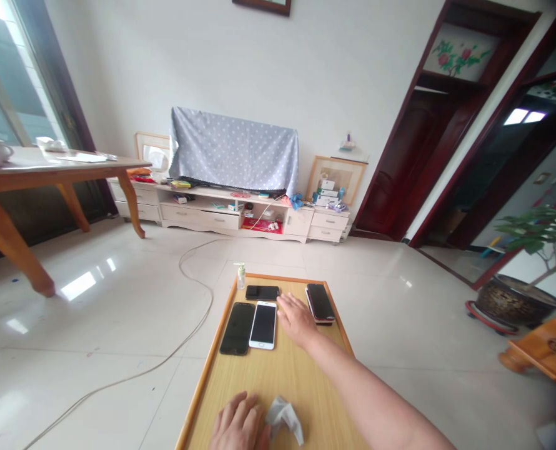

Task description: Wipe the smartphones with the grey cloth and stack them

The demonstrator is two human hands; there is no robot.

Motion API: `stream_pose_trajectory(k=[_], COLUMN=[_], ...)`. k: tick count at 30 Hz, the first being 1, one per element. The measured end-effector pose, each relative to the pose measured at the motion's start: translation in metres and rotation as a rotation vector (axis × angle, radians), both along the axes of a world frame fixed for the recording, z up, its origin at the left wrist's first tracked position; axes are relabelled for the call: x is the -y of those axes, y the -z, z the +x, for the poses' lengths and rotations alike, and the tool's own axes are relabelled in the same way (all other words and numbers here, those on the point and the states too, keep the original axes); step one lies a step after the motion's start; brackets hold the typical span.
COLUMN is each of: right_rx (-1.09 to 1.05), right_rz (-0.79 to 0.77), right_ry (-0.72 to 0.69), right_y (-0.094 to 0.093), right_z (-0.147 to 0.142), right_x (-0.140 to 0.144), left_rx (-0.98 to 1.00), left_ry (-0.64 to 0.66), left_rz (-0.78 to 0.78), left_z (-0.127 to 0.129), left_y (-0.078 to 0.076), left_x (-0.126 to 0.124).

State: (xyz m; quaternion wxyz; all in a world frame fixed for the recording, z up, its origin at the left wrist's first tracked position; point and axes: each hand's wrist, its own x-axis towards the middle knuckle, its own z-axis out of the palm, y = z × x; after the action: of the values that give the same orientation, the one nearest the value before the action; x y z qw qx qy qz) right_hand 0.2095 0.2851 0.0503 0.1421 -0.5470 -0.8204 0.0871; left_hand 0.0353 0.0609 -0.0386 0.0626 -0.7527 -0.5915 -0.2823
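Observation:
My right hand [297, 317] reaches over the wooden table with its fingers stretched out, beside the right edge of a white smartphone [263, 325]. Nothing shows in its grasp. To the left of the white phone lies a larger black smartphone [237, 329], and another black phone [262, 292] rests crosswise behind them. A stack of phones [321, 302] sits to the right of my right hand. Close to the near end, my left hand [237, 425] lies on the tabletop with loosely bent fingers. Its thumb side is next to a crumpled grey cloth [283, 417].
A small pump bottle [241, 276] stands at the table's [301, 387] far left corner. A cable [198, 325] snakes over the tiled floor on the left. Beyond are a low white cabinet [198, 217], a larger wooden table [72, 164] and a potted plant [516, 300].

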Motion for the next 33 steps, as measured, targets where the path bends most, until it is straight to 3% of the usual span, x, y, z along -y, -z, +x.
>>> stream_pose_trajectory(k=[3, 5, 9, 15, 21, 26, 33], right_rx=[-0.012, -0.01, -0.002, -0.095, -0.157, -0.365, -0.656], right_rz=[-0.05, -0.065, -0.037, 0.096, -0.038, -0.058, 0.031], right_ry=[-0.225, -0.259, -0.125, -0.013, 0.095, 0.09, 0.256], right_y=[0.016, 0.026, 0.034, 0.017, 0.025, 0.035, 0.026], right_z=[-0.015, -0.016, -0.008, 0.013, 0.025, 0.047, 0.091], right_x=[0.025, 0.041, 0.076, 0.163, 0.238, 0.245, 0.221], left_rx=[-0.035, -0.037, -0.001, 0.06, 0.068, 0.05, 0.054], left_ry=[0.053, 0.06, 0.04, -0.004, 0.109, 0.178, -0.039], left_rz=[-0.005, -0.012, -0.054, -0.143, -0.277, -0.332, -0.346], left_z=[-0.003, -0.004, -0.002, 0.007, 0.025, 0.037, 0.051], left_y=[-0.013, -0.022, -0.034, -0.048, -0.074, -0.082, -0.071], left_x=[0.001, 0.004, 0.013, 0.025, 0.038, 0.045, 0.016])
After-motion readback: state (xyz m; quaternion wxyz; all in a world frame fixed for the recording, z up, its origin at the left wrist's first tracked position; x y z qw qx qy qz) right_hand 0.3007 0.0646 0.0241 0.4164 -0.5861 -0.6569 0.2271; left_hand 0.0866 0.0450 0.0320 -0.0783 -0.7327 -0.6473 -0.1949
